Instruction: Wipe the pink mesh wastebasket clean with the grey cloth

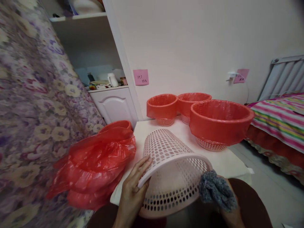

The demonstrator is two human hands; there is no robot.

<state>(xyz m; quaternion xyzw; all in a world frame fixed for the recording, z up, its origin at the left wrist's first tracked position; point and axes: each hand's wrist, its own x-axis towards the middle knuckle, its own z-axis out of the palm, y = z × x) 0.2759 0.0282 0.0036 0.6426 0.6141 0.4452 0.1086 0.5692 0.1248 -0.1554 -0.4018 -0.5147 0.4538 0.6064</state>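
- The left hand [133, 186] grips the near rim of a pale pink perforated basket [171, 164], fingers spread flat over the outside of the rim, thumb tucked under it.
- The right hand [231, 210] is mostly hidden behind a grey knitted cloth [216, 190] bunched at the basket's right edge; it seems to clutch that cloth, though I cannot tell whether it also holds the rim.
- The basket lies tipped on its side at the near edge of a white table [228, 161], its open mouth facing the person and its narrower base pointing away toward the wall.
- Just left of the basket, a heap of crumpled red plastic bags [95, 164] sags over the table's left edge, touching or nearly touching the left hand's side.
- Beyond it stand three more baskets lined with red bags folded over their rims: a big one [220, 123] to the right, and two smaller ones, one [162, 107] on the left and another [193, 103] behind, near the wall.
- A pink sticky note [141, 77] hangs on the wall above them, beside a white cupboard [114, 104].
- A floral curtain [30, 104] fills the left, and a striped bedspread [280, 120] lies at the right.
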